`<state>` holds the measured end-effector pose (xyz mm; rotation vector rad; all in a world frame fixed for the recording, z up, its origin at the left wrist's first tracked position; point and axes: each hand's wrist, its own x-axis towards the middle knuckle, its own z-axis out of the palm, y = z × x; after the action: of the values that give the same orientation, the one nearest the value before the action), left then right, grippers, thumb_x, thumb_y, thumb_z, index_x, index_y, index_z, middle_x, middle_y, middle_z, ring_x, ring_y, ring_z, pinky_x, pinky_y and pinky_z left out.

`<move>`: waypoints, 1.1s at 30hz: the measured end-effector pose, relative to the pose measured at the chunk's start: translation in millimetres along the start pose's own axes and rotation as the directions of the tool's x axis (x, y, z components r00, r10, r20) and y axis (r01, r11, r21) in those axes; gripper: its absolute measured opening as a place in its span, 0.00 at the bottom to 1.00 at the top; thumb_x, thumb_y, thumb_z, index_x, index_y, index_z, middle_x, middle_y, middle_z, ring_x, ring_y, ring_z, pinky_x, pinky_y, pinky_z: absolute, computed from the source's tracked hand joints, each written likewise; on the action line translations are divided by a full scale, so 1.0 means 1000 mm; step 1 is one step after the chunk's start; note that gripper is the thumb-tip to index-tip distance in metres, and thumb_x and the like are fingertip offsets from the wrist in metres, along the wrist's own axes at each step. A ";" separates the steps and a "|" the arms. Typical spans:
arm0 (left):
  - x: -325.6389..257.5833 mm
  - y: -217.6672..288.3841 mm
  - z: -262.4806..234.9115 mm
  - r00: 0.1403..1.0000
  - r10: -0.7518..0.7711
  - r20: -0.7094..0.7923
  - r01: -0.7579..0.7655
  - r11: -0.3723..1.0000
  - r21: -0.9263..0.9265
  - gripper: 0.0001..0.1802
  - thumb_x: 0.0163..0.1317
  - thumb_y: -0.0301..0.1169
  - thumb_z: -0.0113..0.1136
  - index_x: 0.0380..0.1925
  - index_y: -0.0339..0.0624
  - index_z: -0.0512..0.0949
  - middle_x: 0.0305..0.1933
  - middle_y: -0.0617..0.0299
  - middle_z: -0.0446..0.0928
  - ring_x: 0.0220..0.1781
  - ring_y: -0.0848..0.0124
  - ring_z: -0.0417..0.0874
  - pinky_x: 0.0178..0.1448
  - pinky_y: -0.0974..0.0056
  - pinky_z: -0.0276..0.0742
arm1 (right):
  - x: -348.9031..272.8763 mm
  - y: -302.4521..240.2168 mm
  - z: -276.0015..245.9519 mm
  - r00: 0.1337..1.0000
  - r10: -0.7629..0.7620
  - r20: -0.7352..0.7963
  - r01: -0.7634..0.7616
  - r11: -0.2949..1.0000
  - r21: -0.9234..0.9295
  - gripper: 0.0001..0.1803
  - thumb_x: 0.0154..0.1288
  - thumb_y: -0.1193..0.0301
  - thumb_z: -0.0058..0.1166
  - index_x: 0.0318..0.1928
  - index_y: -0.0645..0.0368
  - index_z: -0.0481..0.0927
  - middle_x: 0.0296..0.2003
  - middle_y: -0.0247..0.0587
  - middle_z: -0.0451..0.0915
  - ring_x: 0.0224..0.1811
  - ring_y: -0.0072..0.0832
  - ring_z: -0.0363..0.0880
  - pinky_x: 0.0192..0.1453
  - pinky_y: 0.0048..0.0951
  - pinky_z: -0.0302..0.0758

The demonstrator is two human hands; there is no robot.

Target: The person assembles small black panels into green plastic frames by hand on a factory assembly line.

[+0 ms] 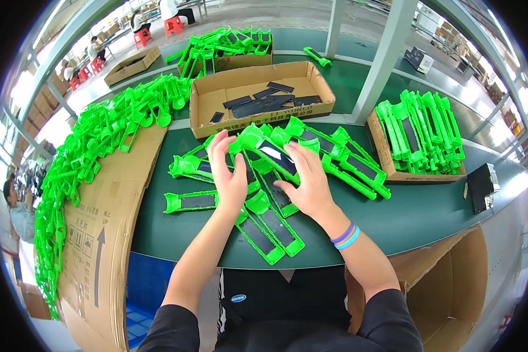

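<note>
Over a loose pile on the table, a bright green plastic housing (269, 154) with a glossy black strip lies slanted between my hands. My right hand (312, 186) has its fingers and thumb around the lower right end of this housing. At the flared upper left end is my left hand (231, 179), its fingers raised and its thumb spread apart; whether it touches the housing is hard to tell. Beneath and around lie several more green housings with dark strips, among them one at the left (193, 202) and one near the front (258, 236).
Behind the pile stands a cardboard box (202, 120) with black strips. Green housings fill a box (422, 136) at the right and another (228, 47) at the back. A green heap (102, 126) covers cardboard (108, 199) at the left. A metal post (382, 61) rises behind.
</note>
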<state>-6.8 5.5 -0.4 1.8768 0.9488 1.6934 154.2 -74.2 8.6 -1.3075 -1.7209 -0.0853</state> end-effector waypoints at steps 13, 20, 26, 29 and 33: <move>-0.013 -0.001 0.016 0.664 0.126 0.737 -0.211 0.977 0.023 0.06 0.49 0.24 0.55 0.26 0.35 0.69 0.28 0.49 0.72 0.34 0.50 0.74 0.39 0.53 0.69 | -0.005 0.030 0.011 0.984 -0.093 0.149 0.082 0.993 0.084 0.11 0.51 0.74 0.54 0.37 0.63 0.77 0.38 0.47 0.79 0.43 0.42 0.75 0.49 0.39 0.71; 0.006 0.021 -0.019 0.881 0.327 0.342 -0.410 0.888 0.207 0.06 0.48 0.18 0.55 0.28 0.38 0.75 0.30 0.55 0.77 0.37 0.58 0.78 0.43 0.59 0.73 | -0.005 0.018 -0.004 0.973 -0.064 0.223 0.051 0.997 0.064 0.16 0.47 0.71 0.60 0.39 0.60 0.77 0.39 0.43 0.78 0.45 0.42 0.74 0.52 0.39 0.70; 0.050 -0.021 -0.156 0.951 0.066 0.301 -0.243 0.762 0.601 0.05 0.52 0.22 0.53 0.30 0.35 0.76 0.34 0.51 0.76 0.40 0.54 0.77 0.46 0.58 0.73 | -0.008 0.022 0.000 0.959 -0.084 0.269 0.082 0.996 0.020 0.22 0.46 0.67 0.63 0.43 0.58 0.76 0.47 0.42 0.74 0.52 0.40 0.69 0.58 0.39 0.66; 0.069 -0.062 -0.272 0.984 -0.009 0.176 -0.140 0.564 0.813 0.08 0.52 0.24 0.52 0.32 0.34 0.76 0.40 0.47 0.75 0.47 0.52 0.75 0.52 0.56 0.70 | -0.004 0.012 -0.005 0.940 -0.129 0.316 0.141 0.990 -0.015 0.26 0.44 0.64 0.65 0.46 0.59 0.75 0.50 0.43 0.71 0.55 0.41 0.67 0.60 0.40 0.63; 0.014 -0.096 -0.450 0.993 0.002 -0.115 0.115 -0.018 0.993 0.18 0.56 0.31 0.51 0.46 0.37 0.73 0.53 0.46 0.70 0.54 0.49 0.70 0.59 0.53 0.67 | -0.005 0.014 0.002 0.954 -0.113 0.279 0.112 0.993 0.020 0.28 0.42 0.64 0.66 0.46 0.60 0.74 0.50 0.47 0.72 0.56 0.45 0.67 0.61 0.42 0.63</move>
<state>-467.0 24.8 10.7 2.3665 2.8484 0.8113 164.2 -70.7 -2.4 -1.2635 -2.0350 0.0403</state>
